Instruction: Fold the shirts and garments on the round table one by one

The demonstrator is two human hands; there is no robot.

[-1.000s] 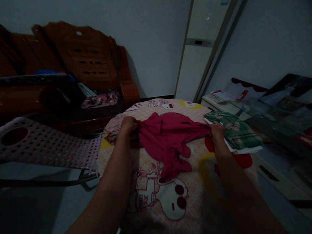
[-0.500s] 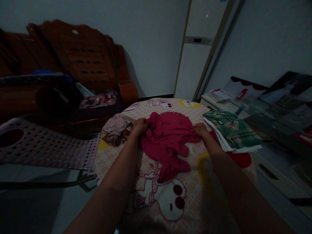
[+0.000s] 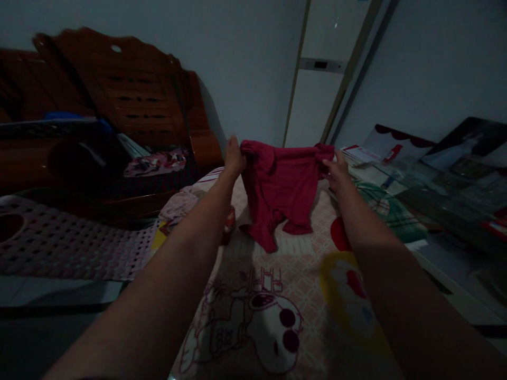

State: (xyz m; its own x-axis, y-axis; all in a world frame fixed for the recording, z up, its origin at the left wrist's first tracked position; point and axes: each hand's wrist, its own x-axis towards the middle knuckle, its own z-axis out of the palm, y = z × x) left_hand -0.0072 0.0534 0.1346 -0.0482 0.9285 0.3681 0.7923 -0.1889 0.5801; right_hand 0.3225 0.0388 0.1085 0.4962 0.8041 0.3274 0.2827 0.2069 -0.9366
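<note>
A dark pink garment point(image 3: 283, 184) hangs stretched between my hands above the round table. My left hand point(image 3: 234, 157) is closed on its upper left corner, and my right hand point(image 3: 336, 170) pinches its upper right corner. The lower ends of the garment droop in loose, uneven folds near the tabletop. Beneath it spreads a pale pink cloth point(image 3: 309, 295) with cartoon dog prints. Crumpled light-coloured clothing point(image 3: 178, 205) lies left of my left forearm. To the right, a green plaid folded cloth point(image 3: 390, 211) is partly covered by my right forearm.
A wooden bench point(image 3: 138, 89) with printed fabric point(image 3: 158, 162) on its seat stands behind at left. A woven chair point(image 3: 79, 237) is at the table's left. At right are a glass-topped cabinet point(image 3: 431, 179) and a tall white cabinet-like unit point(image 3: 311, 100) by the wall.
Both hands have risen and moved away from me, lifting the garment off the tablecloth. It now hangs down from its two upper corners instead of lying bunched.
</note>
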